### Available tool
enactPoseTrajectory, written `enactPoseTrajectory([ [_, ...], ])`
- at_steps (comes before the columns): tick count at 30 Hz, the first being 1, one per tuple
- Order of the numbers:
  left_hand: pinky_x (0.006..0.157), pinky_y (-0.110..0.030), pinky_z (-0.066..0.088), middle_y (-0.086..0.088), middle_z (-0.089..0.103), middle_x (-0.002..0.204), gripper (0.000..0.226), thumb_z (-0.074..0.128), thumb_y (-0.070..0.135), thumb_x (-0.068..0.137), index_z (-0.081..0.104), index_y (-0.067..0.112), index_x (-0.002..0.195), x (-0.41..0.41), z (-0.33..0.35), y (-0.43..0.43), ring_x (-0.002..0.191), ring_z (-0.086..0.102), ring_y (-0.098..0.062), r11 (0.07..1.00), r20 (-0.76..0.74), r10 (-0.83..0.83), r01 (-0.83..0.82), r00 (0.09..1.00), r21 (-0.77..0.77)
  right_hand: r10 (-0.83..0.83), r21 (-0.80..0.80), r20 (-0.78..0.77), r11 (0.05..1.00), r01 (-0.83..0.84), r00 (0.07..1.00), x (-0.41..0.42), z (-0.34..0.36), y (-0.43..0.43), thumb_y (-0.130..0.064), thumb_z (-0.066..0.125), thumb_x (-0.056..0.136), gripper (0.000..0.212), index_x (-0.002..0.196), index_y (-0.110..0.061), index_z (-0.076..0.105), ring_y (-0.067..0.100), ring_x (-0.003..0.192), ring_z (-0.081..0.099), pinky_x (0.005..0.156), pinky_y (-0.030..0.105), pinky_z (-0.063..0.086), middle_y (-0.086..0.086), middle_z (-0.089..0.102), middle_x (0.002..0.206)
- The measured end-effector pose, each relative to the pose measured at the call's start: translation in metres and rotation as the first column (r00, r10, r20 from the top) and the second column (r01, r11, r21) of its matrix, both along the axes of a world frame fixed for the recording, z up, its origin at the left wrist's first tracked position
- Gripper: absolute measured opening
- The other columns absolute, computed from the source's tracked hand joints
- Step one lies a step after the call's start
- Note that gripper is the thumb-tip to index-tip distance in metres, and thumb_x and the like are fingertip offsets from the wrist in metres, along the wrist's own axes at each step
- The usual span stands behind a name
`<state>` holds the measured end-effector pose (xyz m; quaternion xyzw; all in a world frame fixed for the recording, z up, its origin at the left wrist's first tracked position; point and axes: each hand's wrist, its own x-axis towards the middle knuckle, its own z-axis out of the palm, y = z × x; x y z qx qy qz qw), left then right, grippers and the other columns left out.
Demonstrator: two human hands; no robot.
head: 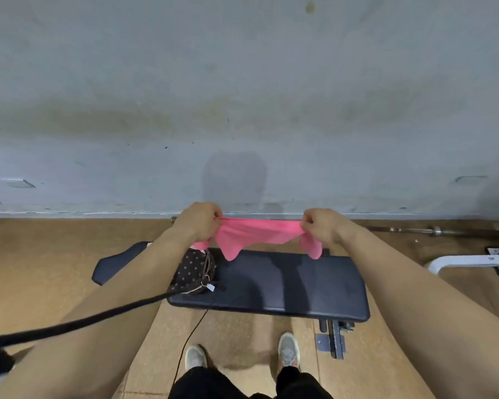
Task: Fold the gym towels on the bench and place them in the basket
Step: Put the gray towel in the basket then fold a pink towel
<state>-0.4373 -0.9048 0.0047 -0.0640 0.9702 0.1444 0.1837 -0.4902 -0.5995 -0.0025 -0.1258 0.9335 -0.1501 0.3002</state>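
A pink towel [257,234] hangs stretched between my two hands above the far edge of the black padded bench [285,283]. My left hand [198,221] pinches its left top corner and my right hand [324,226] pinches the right one. The towel's loose corners droop toward the bench. A brown dotted fabric basket [193,272] with a small tag sits on the bench's left end, partly hidden by my left forearm.
A grey wall [242,110] rises just behind the bench. A barbell [438,232] lies on the floor at the right, with a white metal frame [473,262] near it. A black strap [84,322] crosses my left arm. My feet [242,355] stand before the bench.
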Motion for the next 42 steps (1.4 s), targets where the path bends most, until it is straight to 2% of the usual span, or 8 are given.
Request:
enactPoseTrajectory([
  [7, 0.068, -0.028, 0.043, 0.010, 0.060, 0.078, 0.015, 0.064, 0.035, 0.092, 0.061, 0.028, 0.079, 0.001, -0.027, -0.036, 0.079, 0.061, -0.017, 0.978, 0.082, -0.156, 0.142, 0.984, 0.152, -0.181, 0.086, 0.041, 0.981, 0.177, 0.983, 0.047, -0.015, -0.016, -0.034, 0.058, 0.090, 0.026, 0.080, -0.012, 0.067, 0.024, 0.074, 0.058, 0.062, 0.032, 0.041, 0.005, 0.063, 0.077],
  [13, 0.084, -0.028, 0.048, 0.010, 0.067, 0.094, 0.011, 0.060, 0.030, 0.097, 0.066, 0.026, 0.089, 0.032, -0.073, -0.063, 0.091, 0.064, -0.014, 0.888, 0.289, -0.448, 0.383, 0.846, 0.253, -0.244, 0.224, 0.150, 0.952, 0.208, 0.958, 0.127, -0.048, -0.039, -0.032, 0.061, 0.090, 0.009, 0.086, -0.030, 0.069, 0.021, 0.085, 0.066, 0.080, 0.037, 0.056, -0.001, 0.072, 0.093],
  [17, 0.078, -0.023, 0.042, 0.012, 0.064, 0.091, 0.011, 0.063, 0.028, 0.095, 0.069, 0.023, 0.088, 0.055, -0.095, -0.061, 0.088, 0.059, -0.010, 0.845, 0.363, -0.530, 0.437, 0.767, 0.310, -0.265, 0.317, 0.225, 0.930, 0.187, 0.938, 0.160, -0.065, -0.034, -0.026, 0.055, 0.091, 0.020, 0.097, -0.016, 0.071, 0.025, 0.087, 0.065, 0.073, 0.036, 0.050, 0.006, 0.072, 0.097],
  [23, 0.075, -0.030, 0.047, 0.010, 0.065, 0.080, 0.025, 0.066, 0.038, 0.091, 0.067, 0.022, 0.072, 0.055, -0.139, -0.039, 0.082, 0.062, -0.015, 0.877, 0.389, -0.476, 0.395, 0.789, 0.272, -0.284, 0.363, 0.181, 0.909, 0.204, 0.941, 0.153, -0.084, -0.010, -0.045, 0.042, 0.099, 0.023, 0.086, -0.026, 0.047, 0.025, 0.087, 0.058, 0.083, 0.042, 0.050, 0.001, 0.060, 0.092],
  [27, 0.073, -0.033, 0.052, 0.008, 0.067, 0.079, 0.030, 0.062, 0.047, 0.090, 0.065, 0.026, 0.070, 0.047, -0.193, -0.019, 0.078, 0.063, -0.016, 0.948, 0.390, -0.310, 0.252, 0.867, 0.192, -0.293, 0.384, 0.102, 0.893, 0.234, 0.951, 0.120, -0.123, 0.009, -0.053, 0.047, 0.092, 0.026, 0.080, -0.030, 0.049, 0.023, 0.082, 0.059, 0.074, 0.038, 0.052, -0.004, 0.059, 0.084],
  [32, 0.075, -0.038, 0.055, 0.003, 0.067, 0.090, 0.032, 0.051, 0.052, 0.095, 0.061, 0.024, 0.084, 0.003, -0.301, 0.017, 0.085, 0.063, -0.024, 0.979, 0.267, -0.204, 0.194, 0.942, 0.064, -0.255, 0.430, 0.016, 0.875, 0.224, 0.967, 0.058, -0.235, 0.026, -0.052, 0.047, 0.095, 0.032, 0.081, -0.025, 0.055, 0.026, 0.080, 0.060, 0.065, 0.033, 0.046, 0.000, 0.060, 0.085],
  [37, 0.069, -0.035, 0.047, -0.002, 0.064, 0.091, 0.032, 0.048, 0.047, 0.097, 0.064, 0.020, 0.094, -0.050, -0.425, 0.036, 0.082, 0.060, -0.026, 0.982, 0.046, -0.177, 0.180, 0.983, -0.056, -0.236, 0.467, -0.145, 0.840, 0.277, 0.961, -0.008, -0.370, 0.032, -0.050, 0.047, 0.098, 0.043, 0.115, -0.016, 0.067, 0.031, 0.097, 0.064, 0.070, 0.034, 0.043, 0.009, 0.068, 0.114],
  [42, 0.070, -0.036, 0.048, -0.003, 0.066, 0.088, 0.030, 0.047, 0.047, 0.096, 0.056, 0.021, 0.084, -0.088, -0.523, 0.029, 0.086, 0.063, -0.030, 0.987, -0.131, -0.159, 0.154, 0.979, -0.044, -0.330, 0.361, -0.267, 0.837, 0.412, 0.905, -0.049, -0.472, 0.036, -0.051, 0.046, 0.098, 0.049, 0.117, -0.009, 0.066, 0.038, 0.106, 0.064, 0.074, 0.038, 0.043, 0.016, 0.066, 0.118],
])
